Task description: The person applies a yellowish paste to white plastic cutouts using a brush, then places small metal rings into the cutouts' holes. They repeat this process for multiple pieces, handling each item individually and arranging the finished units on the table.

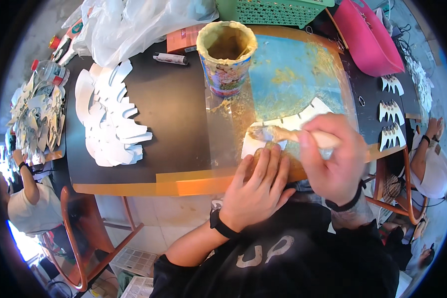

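Observation:
My right hand (333, 156) is closed around the wooden handle of a brush (283, 134). The brush's bristles rest at the left part of a curved white piece (310, 111) with small notches along its far edge. My left hand (258, 191) lies with its fingers stretched out, their tips at the near edge of that piece. Both lie over a blue sheet (278, 64) smeared with yellowish residue. Behind them stands a flower-patterned pot (226, 77) with a thickly crusted rim. The brush and hands cover part of the white piece.
A pile of white cut pieces (109, 124) sits on the dark table at left. Three notched pieces (392, 136) line the right edge. At the back are a plastic bag (139, 30), a green basket (278, 12) and a pink basket (370, 42). Other people sit at both sides.

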`<state>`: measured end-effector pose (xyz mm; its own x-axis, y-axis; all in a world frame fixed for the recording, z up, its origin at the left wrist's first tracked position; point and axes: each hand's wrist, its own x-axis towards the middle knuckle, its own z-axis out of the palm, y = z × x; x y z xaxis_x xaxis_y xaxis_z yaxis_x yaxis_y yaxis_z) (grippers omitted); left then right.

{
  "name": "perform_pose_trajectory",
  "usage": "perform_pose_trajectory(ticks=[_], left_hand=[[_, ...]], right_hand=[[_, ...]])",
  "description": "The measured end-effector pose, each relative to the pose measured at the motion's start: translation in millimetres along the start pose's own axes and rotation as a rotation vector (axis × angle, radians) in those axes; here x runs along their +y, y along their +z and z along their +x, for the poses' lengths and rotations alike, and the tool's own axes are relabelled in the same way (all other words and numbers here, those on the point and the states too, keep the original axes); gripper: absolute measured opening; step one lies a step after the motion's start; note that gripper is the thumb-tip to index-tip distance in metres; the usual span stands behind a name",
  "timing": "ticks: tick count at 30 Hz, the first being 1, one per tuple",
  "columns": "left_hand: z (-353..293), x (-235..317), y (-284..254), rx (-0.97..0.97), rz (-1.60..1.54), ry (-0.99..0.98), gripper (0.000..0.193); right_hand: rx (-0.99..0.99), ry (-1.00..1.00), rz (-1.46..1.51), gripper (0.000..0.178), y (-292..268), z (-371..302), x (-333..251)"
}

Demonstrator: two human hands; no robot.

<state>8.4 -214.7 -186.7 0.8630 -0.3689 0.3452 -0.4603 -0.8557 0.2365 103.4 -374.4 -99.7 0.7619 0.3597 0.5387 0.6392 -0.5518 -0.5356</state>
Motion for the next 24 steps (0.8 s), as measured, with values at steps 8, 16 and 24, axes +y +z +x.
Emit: perform_pose_trajectory(ticks=[8,16,24], left_hand=[[-0.6,-1.6,0.0,0.023,-0.012,0.001,0.061],[-0.8,-10.4,-6.1,-0.001,-0.084,0.032,0.061],[-0.3,-9.8,-6.1,-0.012,-0.100,0.039,0.061]], right_hand=[[0.128,0.232,0.034,0.010,-18.8,-2.4,-0.2],[0.110,0.309,-0.008,0.010,-29.2,2.9,17.6],[0.006,0.120,0.047,0.010,-9.9,0.8,19.1]])
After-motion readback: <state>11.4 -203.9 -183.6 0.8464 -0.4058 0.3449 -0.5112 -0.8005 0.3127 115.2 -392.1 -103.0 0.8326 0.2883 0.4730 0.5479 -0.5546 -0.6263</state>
